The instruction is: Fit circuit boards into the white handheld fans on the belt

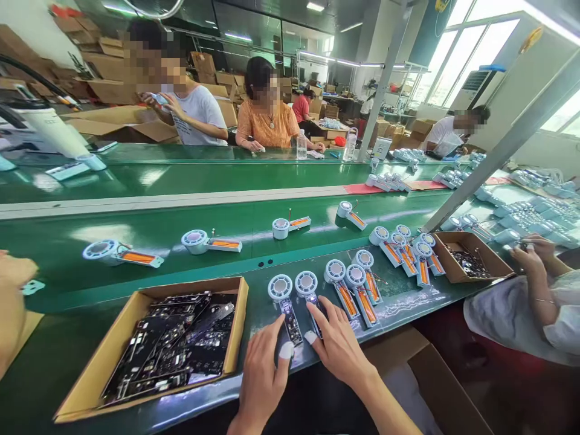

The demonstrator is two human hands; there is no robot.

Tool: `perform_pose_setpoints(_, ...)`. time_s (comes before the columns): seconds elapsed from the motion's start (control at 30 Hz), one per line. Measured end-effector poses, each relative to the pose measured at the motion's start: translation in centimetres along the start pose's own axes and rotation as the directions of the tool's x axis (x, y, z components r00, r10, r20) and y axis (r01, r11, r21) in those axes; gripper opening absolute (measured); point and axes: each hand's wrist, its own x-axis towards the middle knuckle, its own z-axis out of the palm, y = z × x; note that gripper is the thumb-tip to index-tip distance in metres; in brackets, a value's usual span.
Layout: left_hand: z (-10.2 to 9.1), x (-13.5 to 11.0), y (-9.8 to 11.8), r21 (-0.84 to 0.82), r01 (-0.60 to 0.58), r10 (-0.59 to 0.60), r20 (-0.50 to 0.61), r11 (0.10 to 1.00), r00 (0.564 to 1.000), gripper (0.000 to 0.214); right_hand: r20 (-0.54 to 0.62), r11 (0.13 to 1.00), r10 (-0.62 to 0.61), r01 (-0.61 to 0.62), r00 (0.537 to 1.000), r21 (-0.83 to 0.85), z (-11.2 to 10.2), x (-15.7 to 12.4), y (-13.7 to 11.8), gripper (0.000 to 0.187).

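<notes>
My left hand (263, 371) rests on the near edge of the green bench, its taped fingertip touching the lower end of a small fan unit (284, 302) with a dark circuit board in its handle. My right hand (338, 341) lies flat beside it, fingers spread over the handle of a second fan unit (309, 291). Neither hand grips anything. To the right lie several fan units with orange batteries (357, 290).
A cardboard box of dark circuit boards (176, 344) stands to my left. More fan units ride on the green conveyor belt (203, 211). A co-worker's hands (530, 254) work at the right beside a small parts box (471, 257). Other people sit across the belt.
</notes>
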Motion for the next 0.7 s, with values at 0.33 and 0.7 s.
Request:
perform_pose_setpoints(0.33,0.7,-1.0,-0.7,-0.009,0.088,-0.088,-0.095,0.996,0.992,0.044,0.038,0.949,0.307,-0.303,0.951,-0.093,2.2,5.7,-5.3,0.063)
perform_pose_setpoints(0.7,1.9,-0.8,-2.6,0.223,-0.168,0.204,-0.149,0.960,0.968,0.032,0.089,0.930,0.309,-0.281,0.947,-0.235,-8.6,23.0,6.3,0.053)
